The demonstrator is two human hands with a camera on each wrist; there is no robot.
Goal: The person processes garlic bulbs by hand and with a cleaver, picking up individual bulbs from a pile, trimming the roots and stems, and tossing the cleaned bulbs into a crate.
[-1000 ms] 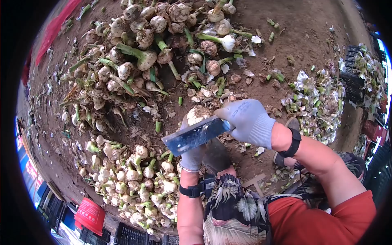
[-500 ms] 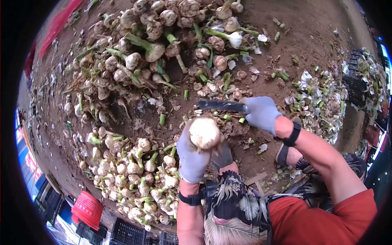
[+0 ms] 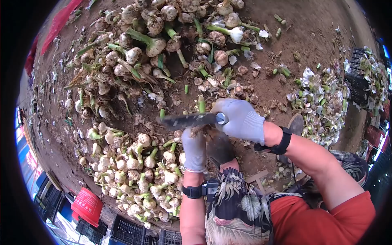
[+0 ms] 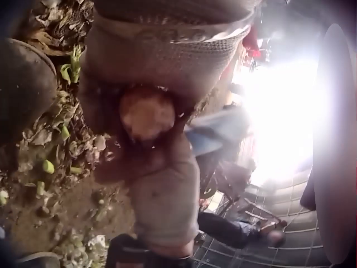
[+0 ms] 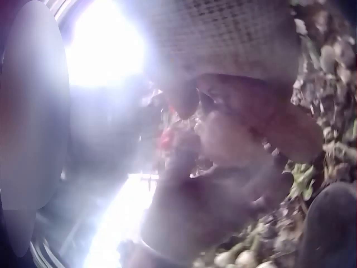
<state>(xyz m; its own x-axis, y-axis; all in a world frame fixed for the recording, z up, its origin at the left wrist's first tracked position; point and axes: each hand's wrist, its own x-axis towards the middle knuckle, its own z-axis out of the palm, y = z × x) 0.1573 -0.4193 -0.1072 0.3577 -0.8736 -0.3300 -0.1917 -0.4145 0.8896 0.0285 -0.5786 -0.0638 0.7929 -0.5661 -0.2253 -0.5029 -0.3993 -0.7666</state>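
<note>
the right hand [image 3: 241,120] grips the knife [image 3: 188,121]; the left hand [image 3: 194,152], clasping the bulb [image 4: 146,114], should be at six o'clock from edge.

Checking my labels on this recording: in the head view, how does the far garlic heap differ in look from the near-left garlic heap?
The far garlic heap has many long stalks; the near-left garlic heap shows mostly short stubs.
The far heap's bulbs look mostly browner and dirtier; the near-left heap's are generally paler.
Both are loose piles lying on the dirt ground, with some green stem showing.
</note>
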